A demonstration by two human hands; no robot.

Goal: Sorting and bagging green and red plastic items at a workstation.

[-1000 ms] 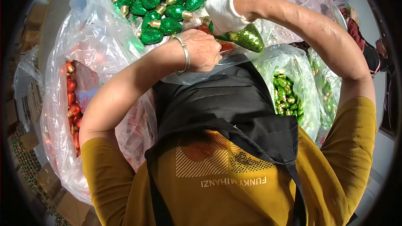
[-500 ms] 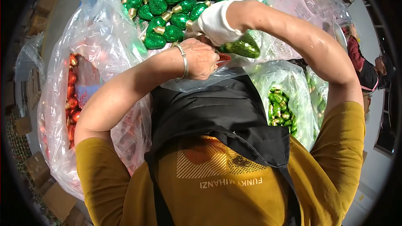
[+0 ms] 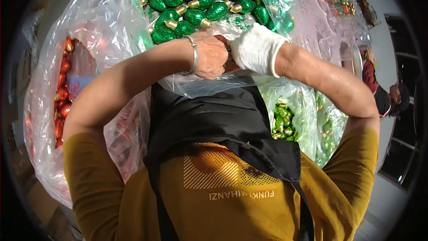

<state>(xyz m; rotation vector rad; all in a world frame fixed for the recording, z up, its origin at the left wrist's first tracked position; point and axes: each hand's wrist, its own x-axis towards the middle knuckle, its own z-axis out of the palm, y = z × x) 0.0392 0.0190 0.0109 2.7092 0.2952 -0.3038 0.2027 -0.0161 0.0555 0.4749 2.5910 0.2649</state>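
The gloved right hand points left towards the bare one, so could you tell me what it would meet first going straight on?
Most likely the bare left hand: the right hand already meets it, over the clear bag's rim.

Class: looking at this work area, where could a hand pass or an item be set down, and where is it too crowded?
No bare surface shows. The left hand and gloved right hand meet at the clear bag of green glitter bulbs. The red bulb bag crowds the left, smaller green bags the right.
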